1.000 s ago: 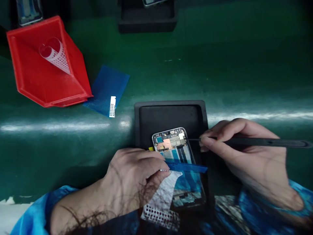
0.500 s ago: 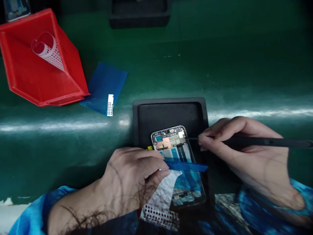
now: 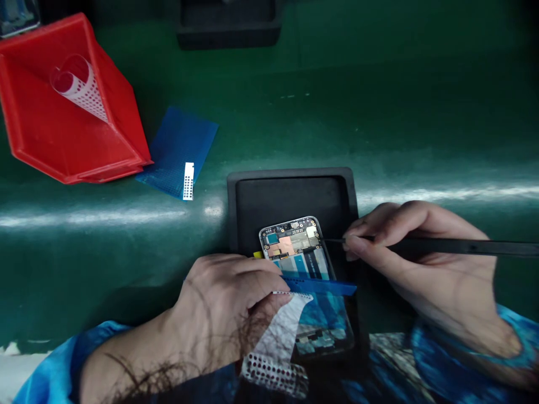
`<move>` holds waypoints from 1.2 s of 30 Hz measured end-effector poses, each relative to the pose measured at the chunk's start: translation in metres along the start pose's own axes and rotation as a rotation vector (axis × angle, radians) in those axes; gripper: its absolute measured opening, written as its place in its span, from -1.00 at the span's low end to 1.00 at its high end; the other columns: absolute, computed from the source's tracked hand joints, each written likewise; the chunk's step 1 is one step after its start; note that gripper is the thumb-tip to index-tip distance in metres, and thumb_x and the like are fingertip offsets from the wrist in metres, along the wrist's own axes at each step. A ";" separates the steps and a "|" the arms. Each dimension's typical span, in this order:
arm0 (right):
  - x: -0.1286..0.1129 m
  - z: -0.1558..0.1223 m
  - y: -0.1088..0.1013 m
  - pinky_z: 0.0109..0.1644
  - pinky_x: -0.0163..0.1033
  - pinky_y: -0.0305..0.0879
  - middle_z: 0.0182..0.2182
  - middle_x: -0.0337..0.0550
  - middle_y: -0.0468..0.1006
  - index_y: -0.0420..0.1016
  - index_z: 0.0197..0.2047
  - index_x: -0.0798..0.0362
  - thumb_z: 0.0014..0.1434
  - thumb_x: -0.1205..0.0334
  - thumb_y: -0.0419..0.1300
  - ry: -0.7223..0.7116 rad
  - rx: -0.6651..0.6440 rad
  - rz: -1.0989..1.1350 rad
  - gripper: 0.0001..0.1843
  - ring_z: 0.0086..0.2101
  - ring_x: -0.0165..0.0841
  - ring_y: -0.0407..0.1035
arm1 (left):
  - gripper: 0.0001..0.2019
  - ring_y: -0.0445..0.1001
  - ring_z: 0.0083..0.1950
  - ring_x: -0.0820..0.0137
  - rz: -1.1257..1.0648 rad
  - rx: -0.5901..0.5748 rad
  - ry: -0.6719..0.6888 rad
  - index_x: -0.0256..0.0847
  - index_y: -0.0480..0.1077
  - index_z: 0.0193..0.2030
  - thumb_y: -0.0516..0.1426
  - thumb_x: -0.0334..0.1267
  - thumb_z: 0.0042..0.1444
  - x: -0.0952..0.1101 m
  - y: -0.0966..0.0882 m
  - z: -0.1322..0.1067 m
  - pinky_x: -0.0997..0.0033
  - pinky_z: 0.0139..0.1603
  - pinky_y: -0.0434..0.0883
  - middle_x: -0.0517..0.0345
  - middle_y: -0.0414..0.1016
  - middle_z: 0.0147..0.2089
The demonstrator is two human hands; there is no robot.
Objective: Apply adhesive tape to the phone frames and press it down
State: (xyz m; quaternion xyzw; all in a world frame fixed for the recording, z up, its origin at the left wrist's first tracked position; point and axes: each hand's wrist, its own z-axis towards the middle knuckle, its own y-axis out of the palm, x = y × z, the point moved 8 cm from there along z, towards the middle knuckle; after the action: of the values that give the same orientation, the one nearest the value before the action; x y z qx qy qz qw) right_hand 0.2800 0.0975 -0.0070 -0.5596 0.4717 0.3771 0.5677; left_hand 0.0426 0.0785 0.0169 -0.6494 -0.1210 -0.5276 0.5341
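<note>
An opened phone (image 3: 304, 280) lies in a black tray (image 3: 236, 185) on the green bench (image 3: 379, 112), its circuit board and copper shields showing at the far end. The left hand (image 3: 227, 297) rests on the phone's left edge, fingers curled and pressed together on a narrow blue strip (image 3: 322, 287) that lies across the phone's middle; a white perforated sheet (image 3: 280, 342) hangs from under the same fingers toward the near edge, and I think the thumb pins it, though the thumb is partly hidden. The right hand (image 3: 421, 269) sits just right of the tray, thumb and forefinger pinching a long black tool (image 3: 455, 246) that lies almost level, its thin tip touching or just beside the upper right corner of the board. A small yellow tab (image 3: 257, 255) peeks out at the phone's left side, just above the left knuckles. Well apart at the far left sits a red bin (image 3: 37, 134) with a curled perforated sheet (image 3: 78, 84) inside, and next to it a blue sheet (image 3: 181, 143) lies flat with a small white perforated strip (image 3: 188, 180) on its near corner. Another dark tray (image 3: 229, 25) stands at the far edge of the bench.
</note>
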 end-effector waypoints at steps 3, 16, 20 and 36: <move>0.000 -0.001 0.000 -0.36 -0.23 0.62 -0.46 -0.30 0.74 0.57 -0.45 -0.17 0.09 0.35 0.62 -0.023 -0.008 -0.013 -0.66 -0.43 -0.30 0.67 | -0.83 0.81 -0.38 0.29 0.003 -0.001 0.011 -0.07 0.59 -0.22 0.27 -0.24 0.48 0.000 0.000 -0.001 0.34 -0.33 0.77 0.19 0.87 -0.27; 0.001 -0.006 -0.002 -0.30 -0.28 0.61 -0.45 -0.35 0.72 0.55 -0.49 -0.18 0.08 0.37 0.56 0.006 0.033 -0.041 -0.67 -0.40 -0.37 0.66 | -0.84 0.80 -0.40 0.29 0.003 -0.007 -0.003 -0.02 0.58 -0.21 0.27 -0.22 0.48 -0.001 0.000 0.001 0.35 -0.33 0.78 0.20 0.87 -0.27; -0.003 -0.004 0.000 -0.31 -0.30 0.60 -0.47 -0.35 0.69 0.55 -0.50 -0.18 0.06 0.39 0.56 -0.005 0.038 -0.023 -0.66 -0.41 -0.39 0.65 | -0.84 0.81 -0.38 0.28 0.010 -0.005 -0.001 -0.02 0.60 -0.20 0.27 -0.20 0.49 0.000 0.001 0.000 0.33 -0.31 0.80 0.18 0.88 -0.24; -0.009 -0.002 0.002 -0.33 -0.44 0.61 -0.46 -0.36 0.72 0.54 -0.46 -0.16 0.10 0.42 0.52 -0.112 -0.009 -0.033 -0.67 -0.43 -0.44 0.68 | -0.79 0.81 -0.39 0.35 0.023 -0.005 0.001 -0.08 0.60 -0.21 0.24 -0.21 0.53 0.002 0.000 0.000 0.38 -0.31 0.76 0.23 0.86 -0.27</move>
State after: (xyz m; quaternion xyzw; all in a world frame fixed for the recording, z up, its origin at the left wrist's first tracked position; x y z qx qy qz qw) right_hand 0.2755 0.0963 0.0014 -0.5477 0.4283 0.4004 0.5968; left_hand 0.0434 0.0783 0.0184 -0.6518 -0.1119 -0.5221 0.5385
